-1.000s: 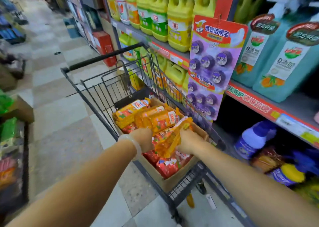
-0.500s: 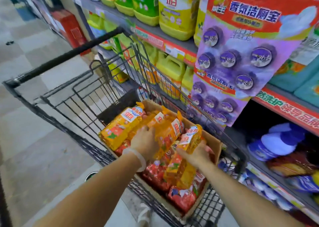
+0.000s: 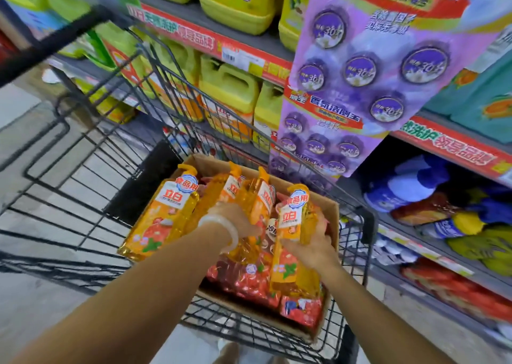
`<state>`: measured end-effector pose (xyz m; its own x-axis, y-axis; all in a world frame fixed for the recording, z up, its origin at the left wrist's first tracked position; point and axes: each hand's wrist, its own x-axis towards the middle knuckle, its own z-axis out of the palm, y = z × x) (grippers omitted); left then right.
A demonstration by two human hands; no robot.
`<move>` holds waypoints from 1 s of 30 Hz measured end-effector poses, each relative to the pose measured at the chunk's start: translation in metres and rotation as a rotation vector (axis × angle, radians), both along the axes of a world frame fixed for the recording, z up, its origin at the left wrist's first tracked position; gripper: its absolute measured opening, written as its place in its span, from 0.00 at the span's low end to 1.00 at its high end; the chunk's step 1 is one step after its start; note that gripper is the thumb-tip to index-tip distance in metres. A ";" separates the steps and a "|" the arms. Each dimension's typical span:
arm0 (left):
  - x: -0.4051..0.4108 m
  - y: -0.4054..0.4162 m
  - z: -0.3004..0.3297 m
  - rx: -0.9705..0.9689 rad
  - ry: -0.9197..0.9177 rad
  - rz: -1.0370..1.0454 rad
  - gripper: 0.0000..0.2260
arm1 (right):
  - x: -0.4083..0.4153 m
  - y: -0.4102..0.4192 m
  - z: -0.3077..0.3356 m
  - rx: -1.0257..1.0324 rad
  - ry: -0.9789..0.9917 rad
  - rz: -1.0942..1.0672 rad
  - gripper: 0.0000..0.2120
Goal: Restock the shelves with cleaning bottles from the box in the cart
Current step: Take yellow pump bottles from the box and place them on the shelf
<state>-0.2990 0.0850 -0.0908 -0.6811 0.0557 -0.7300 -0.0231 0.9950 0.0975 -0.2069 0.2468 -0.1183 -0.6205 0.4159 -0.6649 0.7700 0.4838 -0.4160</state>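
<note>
A cardboard box (image 3: 333,211) sits in the black wire cart (image 3: 91,153) and holds several orange cleaning bottles over red refill packs (image 3: 249,283). My right hand (image 3: 311,248) grips one orange bottle (image 3: 293,233) by its middle, cap pointing away from me. My left hand (image 3: 235,221), a pale bracelet on the wrist, closes around another orange bottle (image 3: 259,200) at the box's centre. A third orange bottle (image 3: 163,214) lies along the box's left side.
Shelves on the right carry yellow jugs (image 3: 230,97) and teal bottles (image 3: 482,92). A purple hanging display card (image 3: 360,86) dangles over the cart's far right corner. Blue and yellow bottles (image 3: 410,189) lie on the lower shelf. Tiled floor lies to the left.
The view has moved closer to the cart and box. My right hand has lifted its orange bottle higher and more upright. My left hand has closed on a bottle in the centre.
</note>
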 end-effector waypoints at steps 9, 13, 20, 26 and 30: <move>0.007 -0.004 -0.001 0.015 0.069 -0.017 0.30 | 0.005 0.007 0.006 -0.248 0.164 -0.296 0.58; 0.003 -0.011 0.009 0.105 0.027 0.032 0.22 | -0.005 0.004 0.041 -0.352 0.254 -0.274 0.48; -0.025 -0.049 0.065 0.935 -0.293 0.838 0.26 | -0.071 -0.052 0.086 -0.556 0.413 -0.252 0.43; -0.018 -0.114 0.065 0.936 -0.254 0.792 0.14 | -0.101 -0.133 0.058 -0.636 0.360 -0.268 0.38; -0.014 -0.150 0.049 0.963 -0.228 0.772 0.10 | -0.105 -0.173 0.038 -0.652 0.306 -0.268 0.45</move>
